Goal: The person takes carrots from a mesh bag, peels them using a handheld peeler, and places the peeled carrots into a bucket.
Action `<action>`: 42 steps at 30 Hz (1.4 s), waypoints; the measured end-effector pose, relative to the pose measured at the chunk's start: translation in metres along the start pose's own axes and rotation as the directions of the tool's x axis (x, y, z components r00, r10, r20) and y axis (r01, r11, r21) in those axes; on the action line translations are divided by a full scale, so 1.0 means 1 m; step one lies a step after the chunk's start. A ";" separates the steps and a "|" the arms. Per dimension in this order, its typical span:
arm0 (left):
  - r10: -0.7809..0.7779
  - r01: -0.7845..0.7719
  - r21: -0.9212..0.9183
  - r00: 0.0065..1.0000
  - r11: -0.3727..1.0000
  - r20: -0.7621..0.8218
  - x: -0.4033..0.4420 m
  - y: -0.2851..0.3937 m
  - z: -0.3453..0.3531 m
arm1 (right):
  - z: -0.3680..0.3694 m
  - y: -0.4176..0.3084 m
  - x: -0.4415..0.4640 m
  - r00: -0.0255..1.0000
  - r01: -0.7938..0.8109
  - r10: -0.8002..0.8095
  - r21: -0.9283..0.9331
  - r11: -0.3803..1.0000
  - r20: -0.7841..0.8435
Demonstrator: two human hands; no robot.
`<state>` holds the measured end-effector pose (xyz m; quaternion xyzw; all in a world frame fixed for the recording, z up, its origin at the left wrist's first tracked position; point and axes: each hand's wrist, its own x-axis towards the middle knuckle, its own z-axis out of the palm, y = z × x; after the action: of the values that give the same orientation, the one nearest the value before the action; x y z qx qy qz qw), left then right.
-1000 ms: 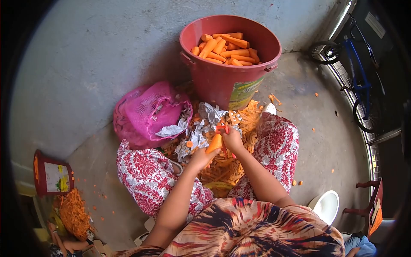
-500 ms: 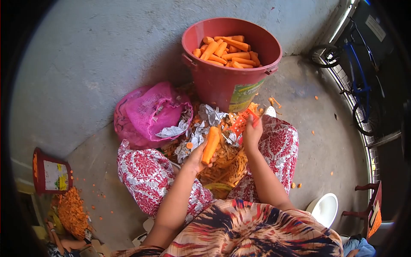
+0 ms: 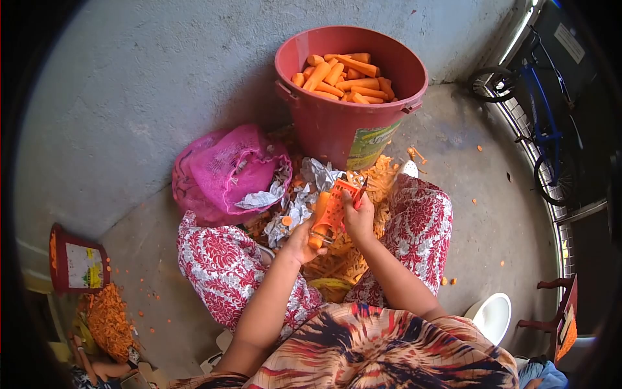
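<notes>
My left hand (image 3: 300, 246) is wrapped around the lower part of a peeled carrot (image 3: 317, 240), held at a slant. In my right hand (image 3: 360, 219) is an orange-red plastic peeler (image 3: 334, 207) with rows of holes, lying across the carrot and hiding part of it. Its lower end is at the carrot's near end, close to my left fingers. A thin red piece with a dark pointed tip (image 3: 362, 187) sticks up beside my right thumb; I cannot tell what it is. Below both hands, carrot peelings (image 3: 346, 259) are heaped between my legs.
A large red bucket (image 3: 324, 133) of peeled carrots (image 3: 350, 81) stands ahead by the wall. Left of it lie a pink mesh bag (image 3: 217, 165) and crumpled paper (image 3: 295, 211). Another person's arm (image 3: 84, 360), a small bucket (image 3: 84, 266), a white bowl (image 3: 490, 318) and a bicycle (image 3: 544, 123) surround me.
My right hand has moved left and toward me, bringing the peeler from beside the carrot onto it. My left hand keeps the carrot in nearly the same place.
</notes>
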<state>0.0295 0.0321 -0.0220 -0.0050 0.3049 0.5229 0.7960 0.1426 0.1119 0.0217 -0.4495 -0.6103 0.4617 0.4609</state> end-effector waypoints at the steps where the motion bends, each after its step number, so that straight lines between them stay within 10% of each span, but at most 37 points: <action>1: -0.021 0.021 0.009 0.999 1.000 0.026 0.000 0.000 0.000 | -0.001 -0.002 0.000 1.000 0.005 -0.005 -0.044 0.999 0.001; 12: -0.185 0.152 0.175 0.965 0.973 0.187 -0.005 0.002 -0.008 | -0.055 0.039 0.078 0.863 0.054 -0.076 -0.057 0.997 -0.499; 18: 0.164 -0.107 0.515 0.984 0.850 -0.065 -0.002 0.008 -0.006 | -0.046 0.041 0.059 0.985 -0.155 0.127 -0.285 0.946 -0.114; 23: 0.568 -0.302 0.834 0.823 0.461 -0.016 -0.008 0.014 -0.002 | -0.036 0.051 0.033 0.875 -0.146 0.353 -0.513 0.846 0.332; 29: 0.324 -0.034 0.733 0.910 0.680 -0.258 -0.006 0.027 -0.004 | -0.021 0.066 0.017 0.742 -0.042 0.411 -0.575 0.817 0.530; 42: 0.339 -0.319 0.463 0.940 0.827 0.040 -0.009 0.025 -0.001 | -0.024 0.049 0.014 0.745 -0.204 0.439 -0.456 0.867 0.502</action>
<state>0.0060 0.0353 -0.0102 0.2259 0.4342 0.5639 0.6652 0.1695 0.1377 -0.0203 -0.4623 -0.7098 0.5273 0.0658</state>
